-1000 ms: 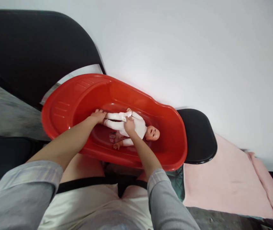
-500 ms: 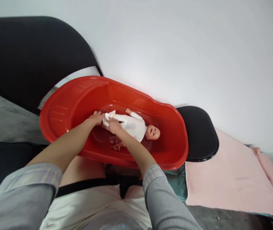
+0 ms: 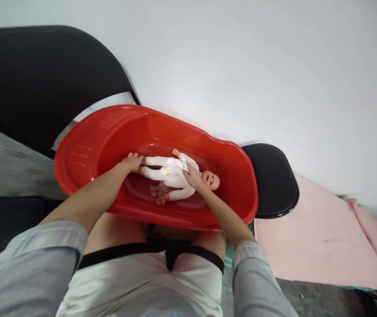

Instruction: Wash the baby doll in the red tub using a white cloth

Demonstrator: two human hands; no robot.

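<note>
A baby doll (image 3: 178, 193) in white clothing lies on its back in a red baby bathtub (image 3: 76, 145), head to the right and arms spread. At its feet, my left hand (image 3: 133, 162) is closed around the ankles. A white cloth with a pale pink and yellow pattern (image 3: 172, 166) lies across the doll's hips and belly. My right hand (image 3: 193, 177) grips the cloth's right end over the chest, close to the doll's head. My hand and the cloth hide part of the doll's torso.
A large black chair back (image 3: 49, 79) stands behind the tub's left end. Against its right end is a black seat (image 3: 272, 180). Farther right is a pink sheet (image 3: 320, 237) with a rolled pink edge. A white wall (image 3: 241, 66) rises behind the tub.
My right hand has moved right from the doll's feet to its chest, drawing the cloth up over the legs to the belly. My left hand has stayed at the feet.
</note>
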